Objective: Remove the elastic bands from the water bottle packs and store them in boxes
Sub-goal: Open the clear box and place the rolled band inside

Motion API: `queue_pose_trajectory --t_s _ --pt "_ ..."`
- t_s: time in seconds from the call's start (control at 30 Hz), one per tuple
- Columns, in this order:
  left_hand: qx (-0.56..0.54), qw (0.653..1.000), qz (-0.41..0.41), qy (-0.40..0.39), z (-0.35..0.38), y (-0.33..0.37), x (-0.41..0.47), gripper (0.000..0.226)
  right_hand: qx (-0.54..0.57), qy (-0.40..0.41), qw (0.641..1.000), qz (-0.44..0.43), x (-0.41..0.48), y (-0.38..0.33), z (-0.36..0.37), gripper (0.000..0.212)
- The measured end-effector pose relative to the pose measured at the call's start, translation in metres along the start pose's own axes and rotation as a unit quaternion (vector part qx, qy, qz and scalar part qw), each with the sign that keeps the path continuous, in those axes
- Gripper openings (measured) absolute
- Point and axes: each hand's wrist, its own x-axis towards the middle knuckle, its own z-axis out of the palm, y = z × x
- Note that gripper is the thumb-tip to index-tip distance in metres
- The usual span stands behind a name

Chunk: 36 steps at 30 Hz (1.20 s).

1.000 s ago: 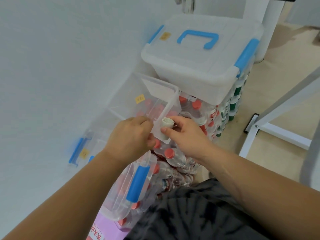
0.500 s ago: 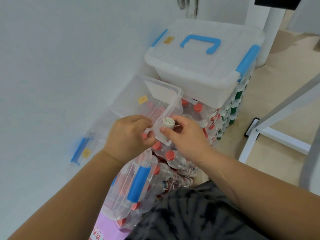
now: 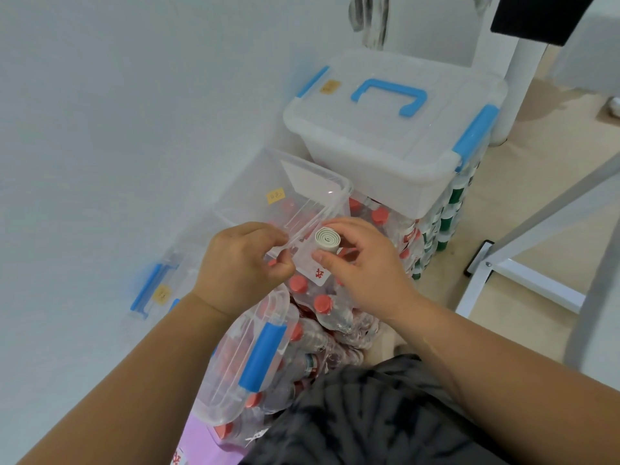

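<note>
While a person leans over stacked water bottle packs (image 3: 312, 298), the left hand (image 3: 241, 263) pinches the near rim of the open clear box (image 3: 337, 191) between thumb and curled fingers, steadying it. Just right of that hold, at the box's near corner, is the elastic band (image 3: 327, 239), wound into a tight pale coil. Whether it touches the plastic cannot be told. The right hand (image 3: 365, 266) pinches the coil, thumb below and fingertips above, with its spiral face turned upward. Beyond the open box and to its right stands a closed box (image 3: 385, 139) with a blue handle, resting on green-capped bottles (image 3: 448, 213). The band looks light, soft and springy, and would likely unroll if let go loosely. The surest hold appears to be across the outer wrap, pressing the loose tail flat until the coil lies inside the box. The thin rim probably flexes, so gripping near the corner suits it.
</note>
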Motion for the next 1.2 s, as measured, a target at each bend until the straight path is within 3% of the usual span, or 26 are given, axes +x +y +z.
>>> queue_pose_trajectory --t_s 0.13,0.27,0.4,0.63,0.87,1.2 --pt "0.007 0.999 0.022 0.040 -0.001 0.000 0.004 0.023 0.005 -0.018 1.000 0.010 0.004 0.000 -0.004 0.023" --pt "0.065 0.990 0.119 0.040 -0.003 -0.003 0.008 0.018 -0.003 -0.024 0.999 0.023 0.007 -0.001 -0.004 0.024" --pt "0.102 0.983 0.147 0.048 -0.005 -0.003 0.011 0.031 -0.012 -0.040 0.999 0.023 0.008 -0.002 -0.007 0.023" --pt "0.072 0.993 0.046 0.076 -0.008 -0.003 0.009 0.016 -0.011 -0.066 0.998 0.021 0.005 -0.002 -0.010 0.022" --pt "-0.109 0.961 -0.218 0.132 -0.020 0.000 0.014 0.022 0.045 -0.077 0.994 0.068 0.011 -0.003 -0.011 0.019" --pt "-0.185 0.949 -0.202 0.153 -0.036 0.014 0.040 0.015 0.057 -0.126 0.988 0.075 0.016 -0.006 -0.011 0.015"
